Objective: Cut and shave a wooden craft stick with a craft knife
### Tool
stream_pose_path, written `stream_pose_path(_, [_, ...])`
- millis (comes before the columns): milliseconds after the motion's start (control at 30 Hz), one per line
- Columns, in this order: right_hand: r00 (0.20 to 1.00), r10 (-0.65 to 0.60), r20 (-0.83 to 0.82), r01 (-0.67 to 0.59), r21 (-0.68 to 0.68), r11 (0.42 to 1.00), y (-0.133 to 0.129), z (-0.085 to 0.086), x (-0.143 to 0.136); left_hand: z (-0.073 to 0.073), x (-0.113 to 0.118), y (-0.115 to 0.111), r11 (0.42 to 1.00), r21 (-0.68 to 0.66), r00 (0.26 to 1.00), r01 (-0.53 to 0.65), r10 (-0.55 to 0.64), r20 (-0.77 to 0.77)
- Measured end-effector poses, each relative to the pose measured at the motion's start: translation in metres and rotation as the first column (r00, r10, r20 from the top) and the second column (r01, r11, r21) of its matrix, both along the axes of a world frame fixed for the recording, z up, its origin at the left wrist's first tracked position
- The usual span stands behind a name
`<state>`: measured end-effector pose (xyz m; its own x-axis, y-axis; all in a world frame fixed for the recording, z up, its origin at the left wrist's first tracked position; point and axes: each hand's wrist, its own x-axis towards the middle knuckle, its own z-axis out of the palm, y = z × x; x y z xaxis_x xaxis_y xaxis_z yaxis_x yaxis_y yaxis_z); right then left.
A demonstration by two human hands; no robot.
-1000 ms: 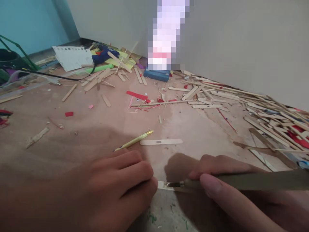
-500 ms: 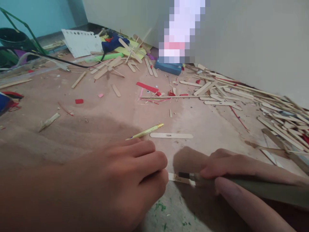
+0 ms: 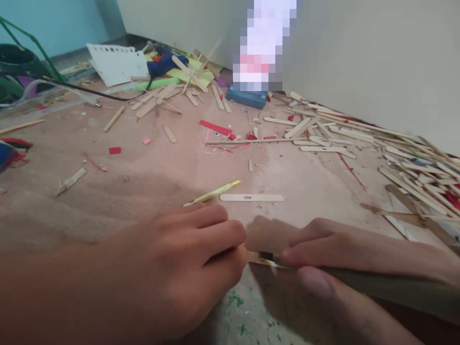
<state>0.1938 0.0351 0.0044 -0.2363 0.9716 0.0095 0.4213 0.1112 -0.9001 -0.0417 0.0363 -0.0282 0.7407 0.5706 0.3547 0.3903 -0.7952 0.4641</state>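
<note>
My left hand [image 3: 201,258], fingers curled, presses a wooden craft stick [image 3: 254,257] at the table's near edge; most of the stick is hidden under it. In my right hand [image 3: 323,254] is a tool with a grey-green handle [image 3: 373,285], gripped between thumb and fingers. Its dark tip touches the exposed part of the stick, where there is a darkened mark. Beyond the hands lies another craft stick [image 3: 266,197] with a small slot in it. Beside that stick rests a yellow pen-like piece [image 3: 212,193] with a gold end.
Many loose sticks [image 3: 417,179] are heaped at the right. At the back are a blue block [image 3: 247,97], a torn white sheet [image 3: 117,64], a dark blue tool [image 3: 167,63] with a black cable and more sticks. Red scraps [image 3: 215,127] lie mid-table. A wall stands behind.
My right hand and its tool have moved slightly left along the stick, closer to my left hand. The whole view has shifted a little.
</note>
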Motion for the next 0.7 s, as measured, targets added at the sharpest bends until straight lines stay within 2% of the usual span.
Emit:
stream_pose_path(100, [0.998, -0.053, -0.034, 0.053, 0.002, 0.999, 0.003, -0.005, 0.005, -0.002, -0.001, 0.0, 1.0, 0.013, 1.0, 0.009, -0.009, 0.009])
stream_pose_path(200, [0.992, -0.104, -0.064, 0.104, -0.006, 0.995, 0.004, -0.006, 0.016, -0.009, -0.004, 0.0, 1.0, 0.007, 0.998, 0.011, -0.011, -0.056])
stream_pose_path(367, [0.998, 0.042, -0.056, -0.047, -0.092, 0.995, 0.004, -0.003, 0.034, -0.016, -0.012, 0.0, 0.999, 0.021, 0.996, 0.029, -0.027, -0.083])
stream_pose_path(567, [0.992, 0.076, -0.105, -0.082, -0.052, 0.995, 0.003, -0.002, 0.036, -0.014, -0.014, 0.001, 1.0, 0.021, 0.997, 0.014, -0.013, -0.073])
stream_pose_path(700, [0.981, 0.109, -0.161, -0.126, -0.095, 0.987, 0.001, -0.005, 0.039, -0.014, -0.012, -0.002, 0.996, -0.081, 0.998, -0.041, 0.036, -0.059])
